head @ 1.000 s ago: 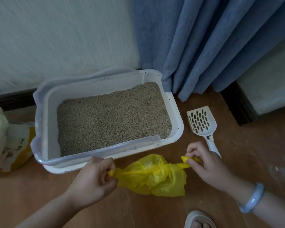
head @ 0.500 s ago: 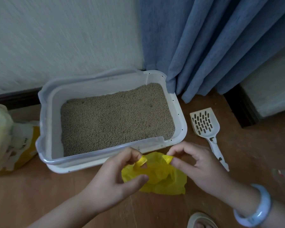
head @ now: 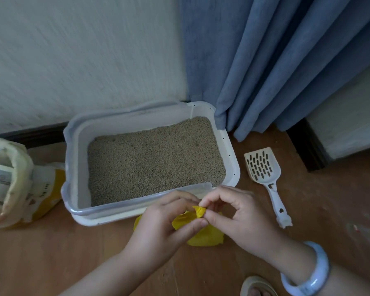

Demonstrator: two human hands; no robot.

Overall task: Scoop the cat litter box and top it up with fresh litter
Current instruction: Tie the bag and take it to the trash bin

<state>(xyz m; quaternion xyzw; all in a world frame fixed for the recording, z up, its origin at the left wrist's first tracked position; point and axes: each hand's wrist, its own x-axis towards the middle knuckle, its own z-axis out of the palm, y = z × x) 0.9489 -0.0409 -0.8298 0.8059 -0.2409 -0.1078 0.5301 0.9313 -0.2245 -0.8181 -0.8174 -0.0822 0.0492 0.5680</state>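
Note:
A white litter box (head: 233,165) holding grey-brown litter (head: 154,159) stands on the wooden floor against the wall. Just in front of its near rim lies a small yellow plastic bag (head: 205,236). My left hand (head: 165,227) and my right hand (head: 239,214) meet above it, and each pinches a twisted yellow end of the bag between thumb and fingers. A white slotted scoop (head: 265,174) lies on the floor to the right of the box, handle toward me. An open litter sack (head: 15,180), white and yellow, stands to the left of the box.
A blue curtain (head: 276,60) hangs behind the box's right corner. A dark skirting board (head: 305,146) and a pale wall section stand at the right. A sandalled foot (head: 256,289) shows at the bottom edge. Bare wooden floor (head: 51,253) lies at the lower left.
My hands were apart, pulling the bag's two ends outward; they have come together over the bag, and the ends now meet between my fingertips.

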